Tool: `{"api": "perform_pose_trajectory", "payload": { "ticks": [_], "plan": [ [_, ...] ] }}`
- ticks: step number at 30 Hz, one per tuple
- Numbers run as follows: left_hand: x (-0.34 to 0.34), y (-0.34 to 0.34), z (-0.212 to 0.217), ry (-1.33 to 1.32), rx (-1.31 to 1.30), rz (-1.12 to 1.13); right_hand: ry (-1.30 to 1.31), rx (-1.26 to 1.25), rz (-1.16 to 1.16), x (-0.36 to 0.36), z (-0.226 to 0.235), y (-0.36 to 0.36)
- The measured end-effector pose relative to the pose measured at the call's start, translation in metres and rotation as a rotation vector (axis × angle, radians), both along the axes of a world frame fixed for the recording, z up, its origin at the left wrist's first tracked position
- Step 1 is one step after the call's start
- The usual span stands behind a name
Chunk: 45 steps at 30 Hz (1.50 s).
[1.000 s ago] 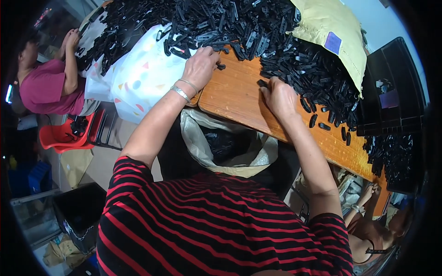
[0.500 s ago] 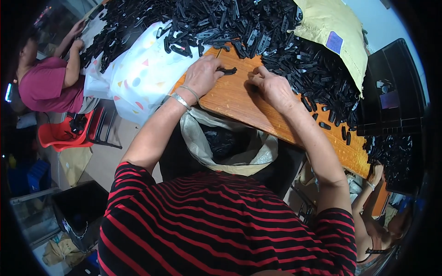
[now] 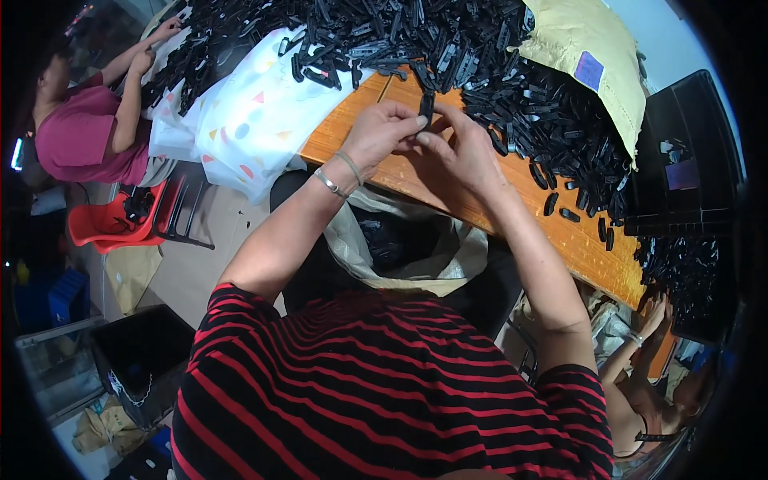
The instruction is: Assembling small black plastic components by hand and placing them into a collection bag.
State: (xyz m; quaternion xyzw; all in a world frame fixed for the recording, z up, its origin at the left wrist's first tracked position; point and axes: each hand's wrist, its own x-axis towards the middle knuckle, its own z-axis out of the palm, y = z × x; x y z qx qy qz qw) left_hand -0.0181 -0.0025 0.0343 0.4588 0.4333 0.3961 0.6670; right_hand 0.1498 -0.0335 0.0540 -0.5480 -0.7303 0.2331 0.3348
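Observation:
Both my hands meet above the wooden table (image 3: 512, 196), close to its front edge. Between them stands a slim, elongated black plastic piece (image 3: 426, 106), held upright. My left hand (image 3: 378, 138) pinches it with thumb and fingers from the left. The thumb and fingers of my right hand (image 3: 468, 152) close on the same piece from the right. Just beyond my fingertips lies a large heap of similar black pieces (image 3: 400, 36), and several loose ones (image 3: 550, 204) are scattered right of my right hand. The piece's lower end is partly hidden by my fingers.
Below the table edge, at my lap, an open white woven sack (image 3: 472, 264) holds dark contents. A white patterned plastic sheet (image 3: 248, 120) hangs at left. A yellowish sack (image 3: 576, 40) lies on the heap. Co-workers sit left (image 3: 80, 148) and at lower right (image 3: 632, 400).
My hands, apart before, have come together. The black piece, lying flat in my left fingers earlier, is now upright with both hands on it. My right hand has moved left and closed on it.

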Motion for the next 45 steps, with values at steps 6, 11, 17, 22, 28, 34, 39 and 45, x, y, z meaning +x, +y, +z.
{"api": "perform_pose_trajectory", "payload": {
  "ticks": [6, 11, 17, 22, 28, 34, 39, 45],
  "plan": [
    [0.001, 0.008, 0.007, 0.036, -0.088, -0.173, 0.185, -0.2, 0.114, 0.02, 0.006, 0.008],
    [0.004, 0.008, 0.001, 0.066, 0.057, -0.052, 0.258, -0.472, 0.056, 0.027, -0.011, 0.014],
    [0.004, 0.008, -0.012, 0.212, 0.13, -0.022, 0.47, -0.555, -0.062, 0.019, -0.024, 0.015],
    [0.003, 0.011, -0.019, 0.434, 0.275, -0.025, 0.439, -0.626, -0.058, 0.019, -0.019, 0.019],
    [0.002, 0.011, -0.021, 0.641, 0.398, -0.006, 0.385, -0.761, -0.054, 0.018, -0.017, 0.029],
    [0.006, 0.016, -0.015, 0.846, 0.474, -0.027, 0.137, -0.701, -0.062, 0.016, -0.015, 0.035],
    [-0.002, 0.009, -0.002, 0.94, 0.414, -0.282, 0.123, -0.745, -0.011, 0.018, -0.018, 0.013],
    [-0.016, 0.02, -0.001, 0.609, 0.471, -0.435, -0.128, -0.381, -0.026, 0.048, 0.01, -0.017]
  ]
}}
